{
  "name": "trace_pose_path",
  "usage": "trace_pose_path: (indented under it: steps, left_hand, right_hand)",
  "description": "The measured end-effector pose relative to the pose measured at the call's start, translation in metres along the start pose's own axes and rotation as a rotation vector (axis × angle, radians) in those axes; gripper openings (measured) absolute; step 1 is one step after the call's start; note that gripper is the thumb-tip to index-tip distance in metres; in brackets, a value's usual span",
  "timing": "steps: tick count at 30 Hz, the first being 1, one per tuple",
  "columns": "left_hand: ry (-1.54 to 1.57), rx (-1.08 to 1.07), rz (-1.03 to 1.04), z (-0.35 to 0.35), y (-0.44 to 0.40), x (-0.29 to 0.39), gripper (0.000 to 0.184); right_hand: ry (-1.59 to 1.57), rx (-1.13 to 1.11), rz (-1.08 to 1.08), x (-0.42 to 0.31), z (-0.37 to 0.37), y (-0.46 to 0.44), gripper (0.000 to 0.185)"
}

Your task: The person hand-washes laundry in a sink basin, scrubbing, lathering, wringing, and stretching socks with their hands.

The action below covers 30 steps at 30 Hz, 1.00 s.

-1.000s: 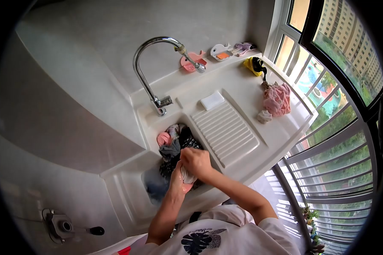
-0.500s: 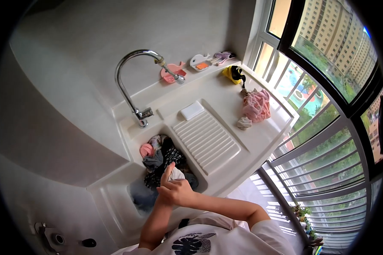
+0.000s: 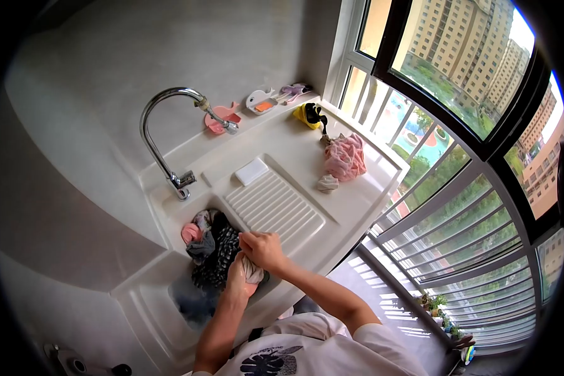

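Observation:
Over the front right part of the sink basin (image 3: 145, 311), both my hands are together on a pale, wet-looking cloth (image 3: 252, 272). My left hand (image 3: 237, 277) is closed along the cloth's left side, its fingers partly hidden. Just beyond it, my right hand (image 3: 264, 250) is closed at the cloth's upper end, close to the washboard's edge. Below them in the basin lies a heap of clothes: a black patterned garment (image 3: 218, 257), a grey piece (image 3: 200, 250) and a pink piece (image 3: 191, 234). Cloudy dark water (image 3: 194, 304) fills the near left of the basin.
A ribbed washboard (image 3: 276, 203) adjoins the basin, with a white soap bar (image 3: 251, 171) at its top. A chrome faucet (image 3: 147, 128) arches behind. Pink clothing (image 3: 346, 158) and a yellow-and-black item (image 3: 309, 115) lie on the counter. Soap dishes (image 3: 223, 117) line the back ledge.
The view has swung right, so the sink appears farther left. My right hand has moved from over my left hand to the cloth's far end, and more of the cloth shows between them.

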<state>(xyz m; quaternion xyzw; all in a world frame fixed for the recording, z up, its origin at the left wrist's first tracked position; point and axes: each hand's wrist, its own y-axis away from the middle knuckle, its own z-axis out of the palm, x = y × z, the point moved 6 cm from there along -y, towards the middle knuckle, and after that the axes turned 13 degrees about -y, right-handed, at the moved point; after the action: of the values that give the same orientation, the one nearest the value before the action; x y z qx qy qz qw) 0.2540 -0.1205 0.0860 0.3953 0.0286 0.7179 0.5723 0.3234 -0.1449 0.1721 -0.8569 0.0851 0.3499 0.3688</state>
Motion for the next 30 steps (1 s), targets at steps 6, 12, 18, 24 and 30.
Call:
trace_pose_path:
  steps: [6, 12, 18, 24, 30]
  left_hand:
    - [-1.174, 0.073, 0.531, -0.018, 0.011, 0.018, 0.024]
    - [-0.024, -0.027, -0.019, -0.012, 0.001, -0.001, 0.025]
    - [-0.118, -0.159, 0.247, -0.036, -0.017, -0.011, 0.036]
    - [-0.287, 0.019, 0.143, -0.018, 0.021, 0.017, 0.032]
    - [-0.257, -0.230, 0.301, -0.007, 0.034, 0.055, 0.015]
  right_hand:
    - [-0.079, -0.127, -0.299, -0.064, 0.023, 0.038, 0.014]
    - [0.025, 0.095, 0.117, -0.005, 0.000, 0.005, 0.013]
    - [-0.169, 0.008, -0.163, -0.024, 0.018, 0.022, 0.026]
    - [-0.658, 0.087, 0.440, 0.036, -0.012, 0.000, 0.031]
    - [-1.022, -0.087, 0.745, 0.029, -0.008, 0.022, 0.032]
